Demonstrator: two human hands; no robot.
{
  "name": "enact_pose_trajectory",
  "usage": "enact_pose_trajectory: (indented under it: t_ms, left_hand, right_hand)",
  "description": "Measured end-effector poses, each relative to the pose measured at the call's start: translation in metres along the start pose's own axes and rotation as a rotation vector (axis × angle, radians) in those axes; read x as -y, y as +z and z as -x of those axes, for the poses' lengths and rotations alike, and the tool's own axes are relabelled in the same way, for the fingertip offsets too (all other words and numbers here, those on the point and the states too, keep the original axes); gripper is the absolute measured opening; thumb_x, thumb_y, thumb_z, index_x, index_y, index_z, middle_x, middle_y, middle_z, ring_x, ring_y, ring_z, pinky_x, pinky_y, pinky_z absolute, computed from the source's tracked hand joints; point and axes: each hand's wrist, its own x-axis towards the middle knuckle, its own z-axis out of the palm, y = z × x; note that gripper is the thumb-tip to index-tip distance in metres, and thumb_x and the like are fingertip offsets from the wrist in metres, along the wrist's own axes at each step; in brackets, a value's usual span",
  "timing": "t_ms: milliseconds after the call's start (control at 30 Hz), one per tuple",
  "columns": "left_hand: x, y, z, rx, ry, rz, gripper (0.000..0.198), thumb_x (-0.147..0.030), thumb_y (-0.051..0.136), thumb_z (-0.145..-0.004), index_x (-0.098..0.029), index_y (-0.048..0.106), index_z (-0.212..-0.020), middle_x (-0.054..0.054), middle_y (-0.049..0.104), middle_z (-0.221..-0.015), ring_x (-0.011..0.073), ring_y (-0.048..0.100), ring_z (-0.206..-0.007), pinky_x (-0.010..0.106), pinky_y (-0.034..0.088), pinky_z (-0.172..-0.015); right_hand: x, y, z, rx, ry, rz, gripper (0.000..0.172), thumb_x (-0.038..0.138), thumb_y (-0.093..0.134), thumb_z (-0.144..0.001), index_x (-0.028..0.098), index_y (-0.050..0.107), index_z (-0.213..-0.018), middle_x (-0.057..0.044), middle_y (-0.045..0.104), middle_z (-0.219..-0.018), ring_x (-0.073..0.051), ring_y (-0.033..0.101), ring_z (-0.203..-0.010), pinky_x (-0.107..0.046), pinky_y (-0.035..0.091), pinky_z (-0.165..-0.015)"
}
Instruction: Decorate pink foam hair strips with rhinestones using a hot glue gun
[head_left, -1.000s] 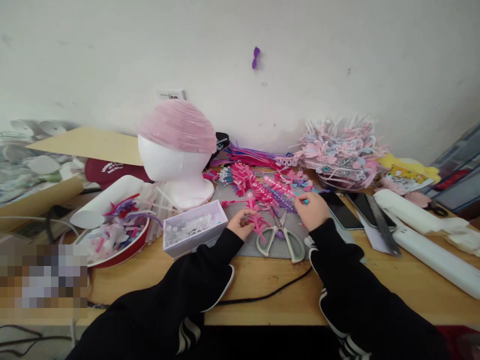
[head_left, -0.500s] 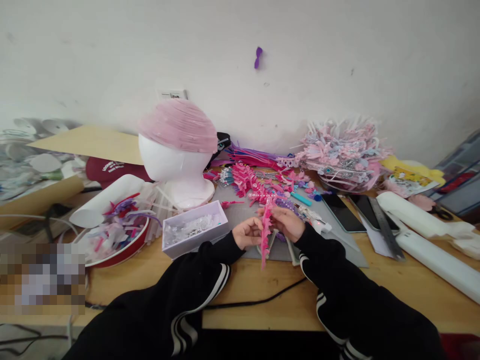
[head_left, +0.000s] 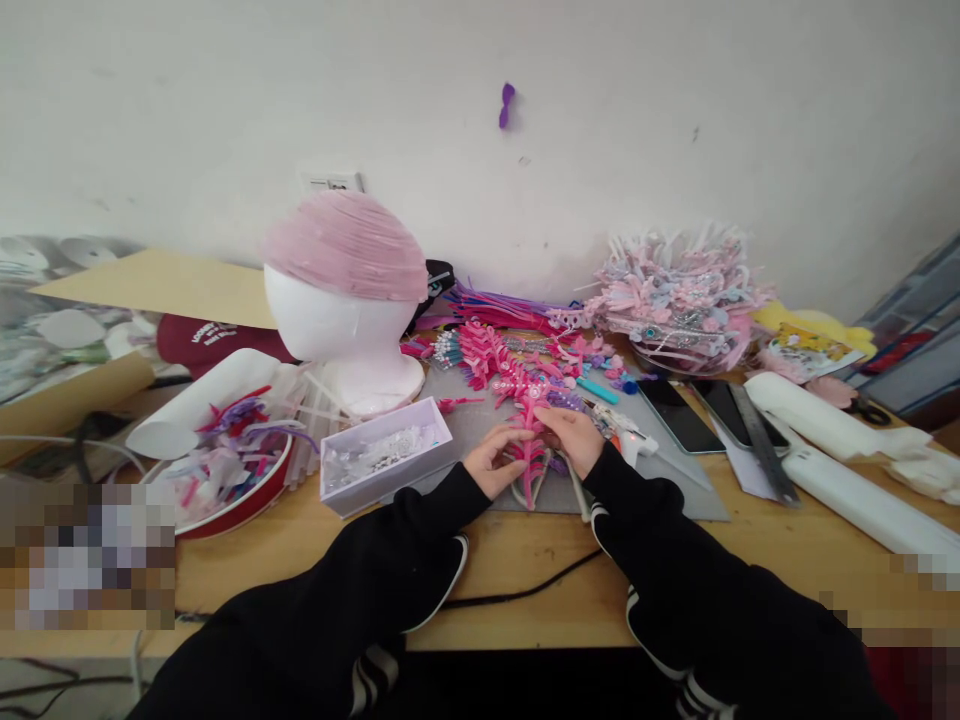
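Pink hairpiece (head_left: pixel 530 455): over grey mat (head_left: pixel 675 490) on table (head_left: pixel 525 570), pinched by left hand (head_left: pixel 491 462) and right hand (head_left: pixel 571 436). White box (head_left: pixel 386 468): clear beads. Red bowl (head_left: pixel 240 500): pink and purple scraps. Foam head (head_left: pixel 330 325): pink cap.

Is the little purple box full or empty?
Partly filled. The open pale purple rectangular box has no lid, and a low layer of small clear, silvery pieces covers its bottom, well under the rim.

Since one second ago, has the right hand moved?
Yes. The right hand moved left along the grey mat, away from the phones, and now holds the pink comb-like piece with the left hand.
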Motion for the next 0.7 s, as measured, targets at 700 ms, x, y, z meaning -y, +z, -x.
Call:
enact_pose_trajectory:
  t_ms: [700]
  left_hand:
    - [0.003,-0.002,-0.011,-0.164,-0.38,0.433,0.044,-0.039,0.074,-0.042,-0.014,0.044,-0.062,-0.008,0.049,-0.047,0.004,0.044,-0.039,0.018,0.037,-0.043]
  right_hand:
    - [-0.01,-0.001,0.003,0.164,-0.183,0.419,0.02,0.032,0.063,-0.057,0.015,0.061,-0.066,0.003,0.056,-0.059,-0.008,0.047,-0.053,-0.023,0.038,-0.054]
